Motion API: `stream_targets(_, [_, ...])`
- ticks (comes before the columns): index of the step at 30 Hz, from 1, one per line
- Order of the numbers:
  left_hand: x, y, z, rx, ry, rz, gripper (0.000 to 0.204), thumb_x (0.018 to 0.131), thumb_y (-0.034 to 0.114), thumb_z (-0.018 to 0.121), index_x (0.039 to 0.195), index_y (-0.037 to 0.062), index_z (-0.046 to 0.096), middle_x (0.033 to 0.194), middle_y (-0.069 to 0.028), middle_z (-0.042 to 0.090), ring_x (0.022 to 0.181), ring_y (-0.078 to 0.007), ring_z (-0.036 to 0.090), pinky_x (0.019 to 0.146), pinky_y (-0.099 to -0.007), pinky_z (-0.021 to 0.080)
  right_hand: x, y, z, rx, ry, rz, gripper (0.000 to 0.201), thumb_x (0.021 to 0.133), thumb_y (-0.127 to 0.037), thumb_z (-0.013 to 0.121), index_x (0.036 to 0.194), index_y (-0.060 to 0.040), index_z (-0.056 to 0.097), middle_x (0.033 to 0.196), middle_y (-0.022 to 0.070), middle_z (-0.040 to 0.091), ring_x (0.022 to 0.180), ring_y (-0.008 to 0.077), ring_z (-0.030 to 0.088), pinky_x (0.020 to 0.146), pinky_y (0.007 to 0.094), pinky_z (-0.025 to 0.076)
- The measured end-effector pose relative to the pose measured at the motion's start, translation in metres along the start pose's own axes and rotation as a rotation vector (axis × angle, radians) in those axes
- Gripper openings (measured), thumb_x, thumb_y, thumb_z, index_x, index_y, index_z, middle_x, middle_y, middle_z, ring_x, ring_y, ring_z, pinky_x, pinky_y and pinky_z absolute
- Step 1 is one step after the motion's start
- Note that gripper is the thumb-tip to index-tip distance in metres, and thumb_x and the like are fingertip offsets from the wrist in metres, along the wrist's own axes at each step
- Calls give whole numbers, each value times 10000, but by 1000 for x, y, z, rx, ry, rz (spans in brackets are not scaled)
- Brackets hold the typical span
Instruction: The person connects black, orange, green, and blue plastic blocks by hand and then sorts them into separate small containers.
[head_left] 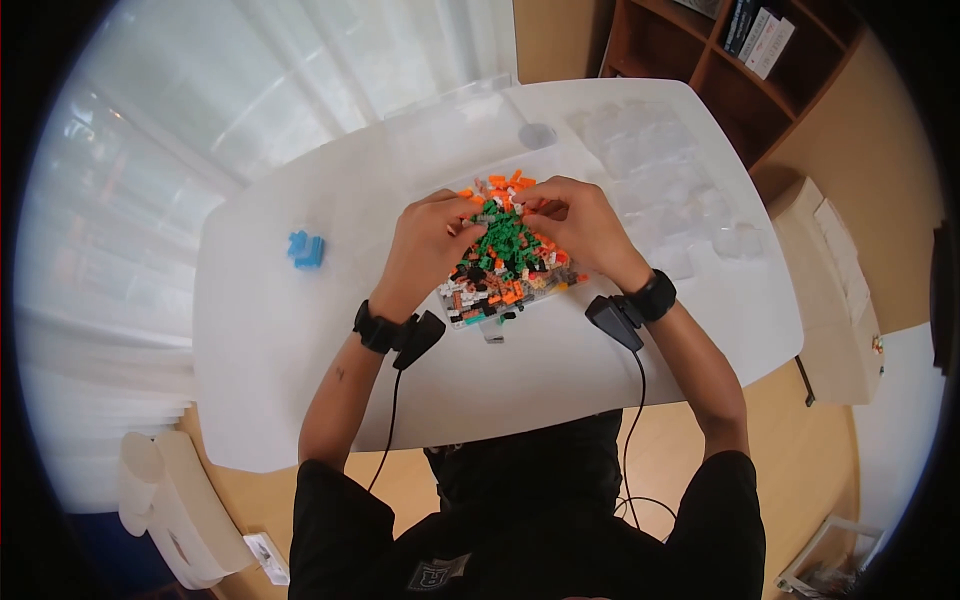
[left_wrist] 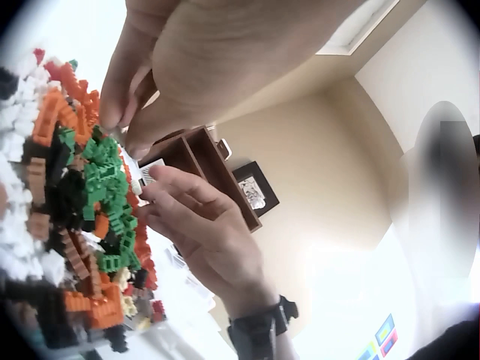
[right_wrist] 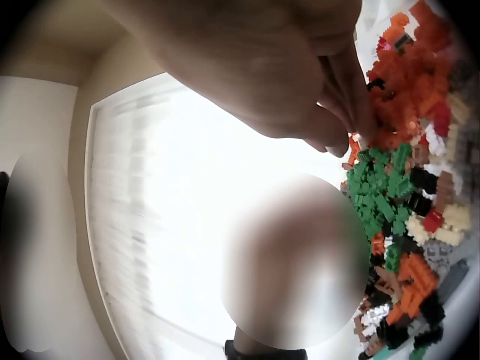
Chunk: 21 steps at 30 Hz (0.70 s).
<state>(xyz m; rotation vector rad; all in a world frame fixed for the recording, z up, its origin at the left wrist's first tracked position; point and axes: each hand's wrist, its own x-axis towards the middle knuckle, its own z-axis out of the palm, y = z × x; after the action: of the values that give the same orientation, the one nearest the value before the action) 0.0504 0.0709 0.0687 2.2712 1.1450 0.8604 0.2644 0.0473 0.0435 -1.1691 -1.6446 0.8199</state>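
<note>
A heap of small bricks, with green bricks [head_left: 505, 240] [left_wrist: 109, 187] [right_wrist: 375, 191] on top, covers a tray on the white table. My left hand [head_left: 432, 245] [left_wrist: 217, 67] is at the heap's left side, its fingers bent and tips by the green bricks. Across from it, my right hand [head_left: 582, 222] [left_wrist: 214, 232] [right_wrist: 262, 67] has bent fingers over the right side, near orange bricks [right_wrist: 412, 94]. Whether either hand pinches a brick is hidden at the fingertips. In the right wrist view the left hand is blurred.
A light blue block object [head_left: 305, 250] stands on the table [head_left: 270, 370] at the left. Clear plastic bags or trays [head_left: 650, 170] lie at the back right. A brown shelf [head_left: 745, 85] with books stands behind the table, and white curtains [head_left: 230, 90] hang at the left.
</note>
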Motion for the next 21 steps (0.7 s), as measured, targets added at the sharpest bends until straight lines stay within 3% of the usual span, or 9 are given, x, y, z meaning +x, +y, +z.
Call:
stream_targets(2, [-5,-1,4,18,25,37,202,775,14,702,972,-16,671,941,-90,659,729,-167,640,614,-268,542,-8,-5,0,-12,-16,0,194,820,16,657,1006,-32,684,867,72,647,744,106,626,668,244,506])
stream_targets(4, [-16,2,2,10,82,-16,197,783,0,692,980,11,689,995,-85,661,775,-170,653,632,-269,554,-27,-17,-5,-167,-20,-50,166,791,-1,650,952,-32,675,848,107,620,682,244,617,624,323,493])
stream_targets(5, [-23,6,1,7,75,-30,197,783,0,692,980,11,689,995,-85,661,775,-170,653,632,-269,554,-37,-19,-4,-162,-29,-39,166,791,-1,650,952,-32,675,848,107,620,682,244,617,624,323,493])
stream_targets(7, [-36,13,-2,2,172,-42,185,785,-19,687,964,26,699,1012,-76,661,825,-170,661,651,-262,561,-56,-21,-3,-301,-260,-263,149,793,-25,639,939,-38,666,831,122,591,706,298,600,607,374,479])
stream_targets(12, [-44,7,-9,43,256,120,171,775,-48,685,934,12,695,973,-74,659,779,-168,663,619,-250,547,-79,-13,17,-336,-404,-259,143,800,-47,616,939,-29,642,815,112,568,728,309,600,608,405,478])
stream_targets(15, [-60,16,-14,58,202,43,150,773,-50,686,908,14,693,949,-73,657,708,-157,644,587,-241,516,-81,-14,22,-391,-430,-249,138,794,-43,607,928,-19,631,809,108,561,720,309,602,606,411,480])
stream_targets(17, [-81,17,-14,48,-68,3,174,764,-37,697,921,37,693,908,-66,645,647,-174,619,565,-247,489,-82,-15,24,-400,-435,-228,133,794,-42,602,922,-17,625,803,107,558,717,309,603,606,413,480])
stream_targets(21, [-110,21,3,153,-203,87,199,772,25,704,965,72,693,878,-44,629,630,-197,603,551,-272,492,-82,-14,27,-424,-426,-232,135,790,-43,603,922,-27,624,805,104,560,709,302,607,590,407,479])
